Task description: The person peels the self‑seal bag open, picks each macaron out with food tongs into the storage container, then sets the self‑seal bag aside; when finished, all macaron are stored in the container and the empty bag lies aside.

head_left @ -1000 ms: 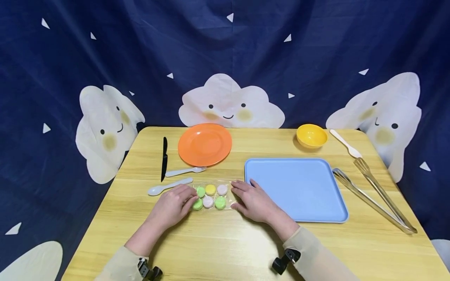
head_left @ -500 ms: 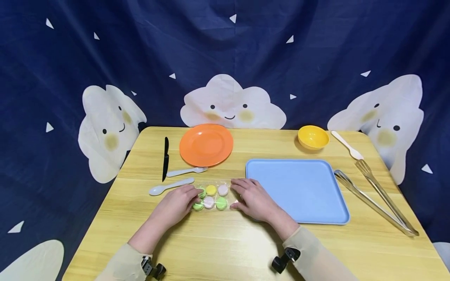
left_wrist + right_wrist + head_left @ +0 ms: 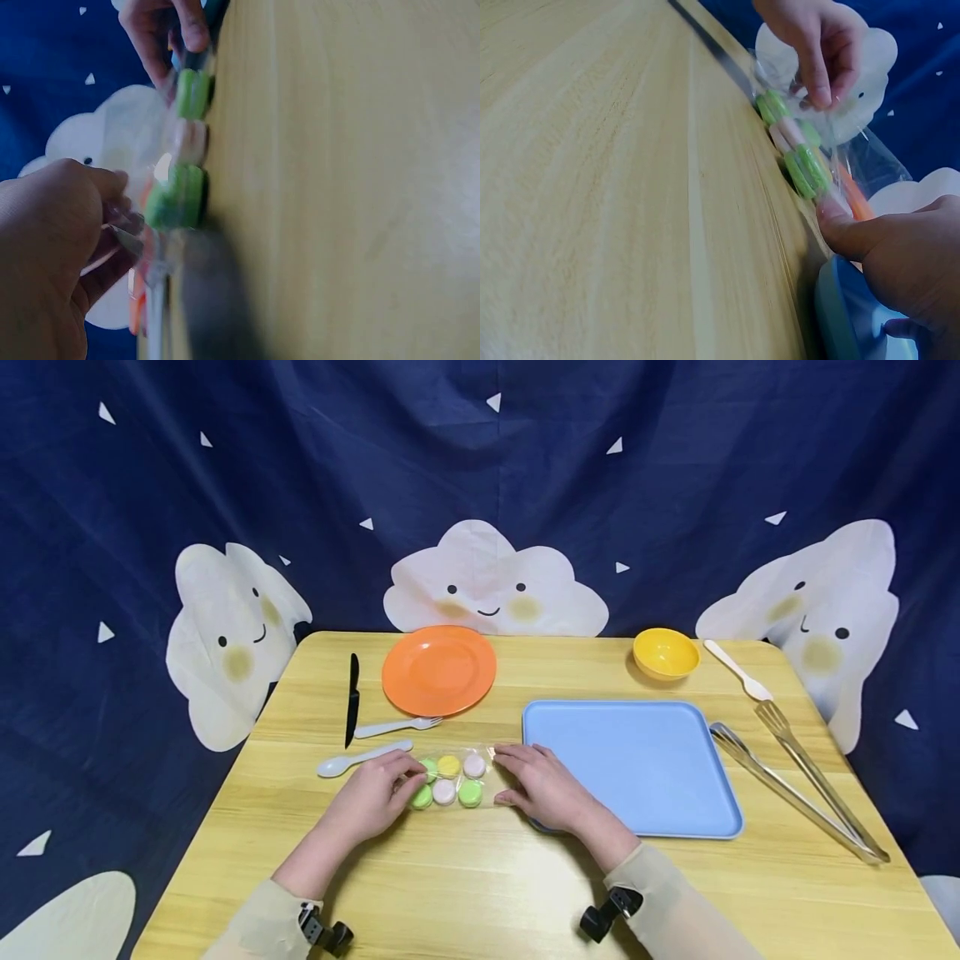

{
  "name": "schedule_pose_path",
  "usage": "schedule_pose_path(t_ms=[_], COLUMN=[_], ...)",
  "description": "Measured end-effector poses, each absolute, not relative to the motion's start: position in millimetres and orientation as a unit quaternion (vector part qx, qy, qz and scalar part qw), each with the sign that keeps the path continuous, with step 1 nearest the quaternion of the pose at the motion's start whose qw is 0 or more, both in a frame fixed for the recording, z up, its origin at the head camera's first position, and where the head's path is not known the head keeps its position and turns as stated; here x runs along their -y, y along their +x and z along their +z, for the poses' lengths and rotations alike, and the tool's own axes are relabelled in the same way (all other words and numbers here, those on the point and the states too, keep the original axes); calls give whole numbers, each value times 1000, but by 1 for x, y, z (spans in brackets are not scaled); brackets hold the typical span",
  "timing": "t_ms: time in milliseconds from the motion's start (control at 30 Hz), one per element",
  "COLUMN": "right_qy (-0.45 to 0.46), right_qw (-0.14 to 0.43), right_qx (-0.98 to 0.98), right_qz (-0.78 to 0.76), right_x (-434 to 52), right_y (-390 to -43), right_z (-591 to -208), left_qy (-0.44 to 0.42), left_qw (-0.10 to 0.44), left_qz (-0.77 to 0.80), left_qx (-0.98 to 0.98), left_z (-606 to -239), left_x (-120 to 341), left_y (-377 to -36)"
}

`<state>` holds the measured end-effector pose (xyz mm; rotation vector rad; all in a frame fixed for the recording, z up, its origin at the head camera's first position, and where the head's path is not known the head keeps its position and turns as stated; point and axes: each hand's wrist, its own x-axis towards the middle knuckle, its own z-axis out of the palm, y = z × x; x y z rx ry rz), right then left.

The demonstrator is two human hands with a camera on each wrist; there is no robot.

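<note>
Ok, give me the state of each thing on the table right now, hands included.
Macaron pack: flat on the table, sealed as far as I can tell, held at both ends.
Left hand: pinching the pack's left edge.
Right hand: pinching the pack's right edge.
Tray: empty.
Plate: empty.
Bowl: upright, empty.
Tongs: lying untouched, right of the tray.
Knife, fork, spoon: lying untouched.

Orange plate (image 3: 438, 670), pale blue tray (image 3: 637, 760)

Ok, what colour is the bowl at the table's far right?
Yellow: the bowl shows best in the head view.
</note>
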<state>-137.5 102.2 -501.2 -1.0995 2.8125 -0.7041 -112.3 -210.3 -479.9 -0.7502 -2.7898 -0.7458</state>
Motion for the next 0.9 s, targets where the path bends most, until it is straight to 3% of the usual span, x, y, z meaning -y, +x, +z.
schedule_pose_path(t_ms=[533,900], right_qy=[-352,-303], right_qw=[31,-43], right_qx=[-882,-910], right_qz=[-312,-280], right_x=[-118,-171], right_y=[-141,-133], right_z=[-487,-460], left_qy=[-247,-267], left_qw=[136,148], left_qz=[-337,-347], left_qx=[898,887], left_z=[-498,-500], left_x=[216,218], left_y=[-110,-113])
